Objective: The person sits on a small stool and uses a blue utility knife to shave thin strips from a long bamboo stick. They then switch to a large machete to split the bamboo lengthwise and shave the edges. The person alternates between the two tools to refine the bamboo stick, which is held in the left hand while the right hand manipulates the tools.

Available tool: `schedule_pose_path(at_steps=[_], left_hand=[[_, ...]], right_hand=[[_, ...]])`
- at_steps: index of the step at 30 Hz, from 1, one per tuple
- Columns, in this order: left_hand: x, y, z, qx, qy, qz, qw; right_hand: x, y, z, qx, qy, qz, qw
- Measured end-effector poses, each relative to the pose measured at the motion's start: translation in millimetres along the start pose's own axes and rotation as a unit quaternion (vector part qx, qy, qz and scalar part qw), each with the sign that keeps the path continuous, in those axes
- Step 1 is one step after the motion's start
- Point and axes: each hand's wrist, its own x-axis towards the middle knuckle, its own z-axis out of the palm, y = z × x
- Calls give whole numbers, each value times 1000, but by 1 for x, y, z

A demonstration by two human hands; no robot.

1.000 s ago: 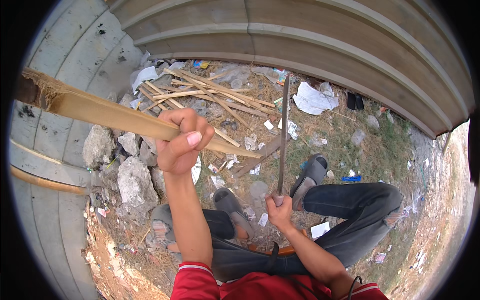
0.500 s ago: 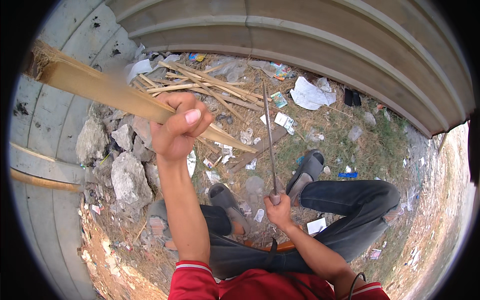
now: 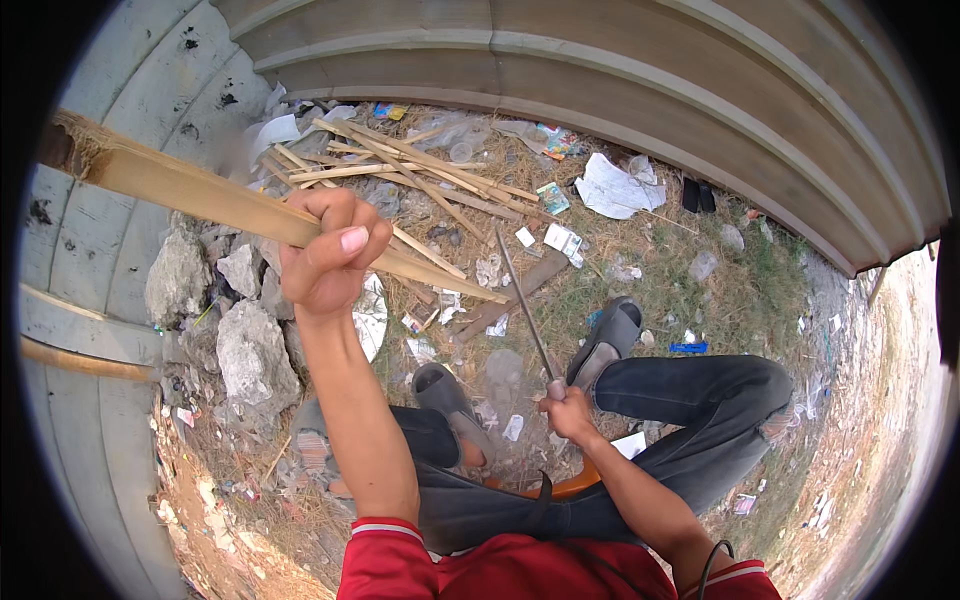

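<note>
My left hand point(image 3: 335, 250) is closed round a long split bamboo strip point(image 3: 200, 190). One end of the strip, rough and fibrous with a dark patch, rises toward the upper left; the pointed other end slants down to the right, past my fist. Lower and to the right, my right hand point(image 3: 570, 413) grips the handle of a long knife point(image 3: 524, 305). Its narrow blade is seen nearly edge-on and leans up and to the left, its tip apart from the bamboo strip. Beyond my left hand a heap of thin bamboo strips point(image 3: 420, 165) lies on the ground.
Pale rubble rocks point(image 3: 250, 350) lie beside the grey wall panel point(image 3: 90, 420) at left. A corrugated metal sheet point(image 3: 600, 60) closes off the far side. Paper scraps and a flat board point(image 3: 510, 297) litter the grass. I sit low, sandalled feet point(image 3: 612, 335) apart, on something orange point(image 3: 565, 487).
The knife has swung its tip leftward, and my right hand has shifted slightly right. My left hand and the bamboo strip have moved a little to the left.
</note>
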Motion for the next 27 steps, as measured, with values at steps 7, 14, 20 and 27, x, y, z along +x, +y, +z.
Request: schedule_pose_path(at_steps=[7, 14, 20, 27], left_hand=[[0, -8, 5, 29, 35, 3, 999], [2, -7, 12, 25, 42, 19, 999], [-2, -10, 12, 35, 71, 25, 997], [-9, -4, 5, 53, 35, 35, 997]], right_hand=[[1, -56, -10, 197, -38, 20, 979], [0, 39, 16, 16, -76, 213, 974], [6, 2, 19, -89, 11, -55, 994], [3, 33, 31, -77, -30, 152, 985]])
